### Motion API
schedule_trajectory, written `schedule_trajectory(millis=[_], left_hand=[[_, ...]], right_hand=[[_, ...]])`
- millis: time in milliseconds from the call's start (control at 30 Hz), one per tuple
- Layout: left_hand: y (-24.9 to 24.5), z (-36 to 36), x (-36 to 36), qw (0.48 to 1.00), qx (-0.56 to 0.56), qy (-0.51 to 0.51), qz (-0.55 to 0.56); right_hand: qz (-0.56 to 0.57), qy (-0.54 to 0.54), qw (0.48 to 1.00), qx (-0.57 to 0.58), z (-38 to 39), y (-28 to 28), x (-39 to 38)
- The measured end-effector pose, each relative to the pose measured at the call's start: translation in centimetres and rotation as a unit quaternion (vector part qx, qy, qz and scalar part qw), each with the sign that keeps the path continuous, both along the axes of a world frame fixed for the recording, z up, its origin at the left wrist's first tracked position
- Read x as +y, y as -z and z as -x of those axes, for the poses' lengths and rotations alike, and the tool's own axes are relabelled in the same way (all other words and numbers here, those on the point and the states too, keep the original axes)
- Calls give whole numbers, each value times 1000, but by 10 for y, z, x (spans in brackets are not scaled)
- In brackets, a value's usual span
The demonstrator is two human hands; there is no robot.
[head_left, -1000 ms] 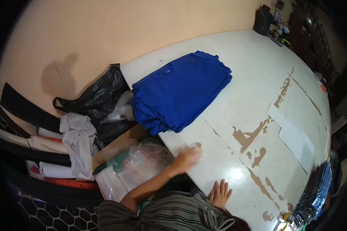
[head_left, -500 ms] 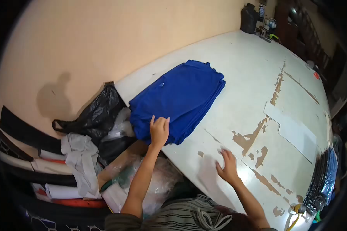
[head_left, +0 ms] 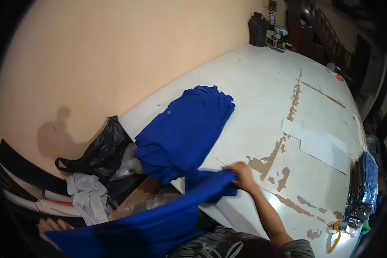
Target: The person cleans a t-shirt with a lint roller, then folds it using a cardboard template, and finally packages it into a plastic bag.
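A blue garment (head_left: 155,221) is stretched between my two hands, slanting across the front of the view and over the table's near corner. My right hand (head_left: 243,177) pinches its right end just above the tabletop. At the lower left, my left hand (head_left: 52,228) grips the other end, its fingers partly behind the cloth. Just beyond lies a stack of folded blue garments (head_left: 182,129) with a small pale label on top; the held cloth overlaps its near edge in this view.
The white table (head_left: 253,107) has brown peeled patches. A white paper pattern (head_left: 318,146) lies on it to the right, near plastic-wrapped dark packs (head_left: 361,189) and a yellow-handled tool (head_left: 334,241). Left of the table are a black plastic bag (head_left: 103,148) and grey cloth (head_left: 88,195).
My hands have taken a blue garment off the stack and drawn it toward me. The left hand moved down and far left; the right hand closed on the cloth. The view has shifted slightly.
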State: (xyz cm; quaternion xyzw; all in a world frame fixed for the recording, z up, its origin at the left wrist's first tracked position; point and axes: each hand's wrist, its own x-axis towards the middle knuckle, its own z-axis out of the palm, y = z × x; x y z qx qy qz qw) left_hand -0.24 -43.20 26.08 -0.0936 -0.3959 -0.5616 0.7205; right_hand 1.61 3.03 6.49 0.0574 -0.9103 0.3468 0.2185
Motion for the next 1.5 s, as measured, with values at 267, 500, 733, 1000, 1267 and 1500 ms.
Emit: schedule_trajectory(millis=[267,500,733,1000,1267,1500], left_hand=[[26,97,221,883,-312,306,173],[43,76,363,753,-247,564,231],[162,41,353,496,-363,572,544],[239,42,400,192,-411,518,725],[300,30,558,361,-298,283,837],[283,46,536,351,-308,220,857]], right_hand=[[-85,394,902,153,-228,-78,198],[-186,603,738,240,-397,-179,198],[-70,631,765,112,-501,-38,125],[63,502,837,-208,-493,40,103],[51,552,830,-66,-383,82,246],[-40,652,740,-161,-374,122,278]])
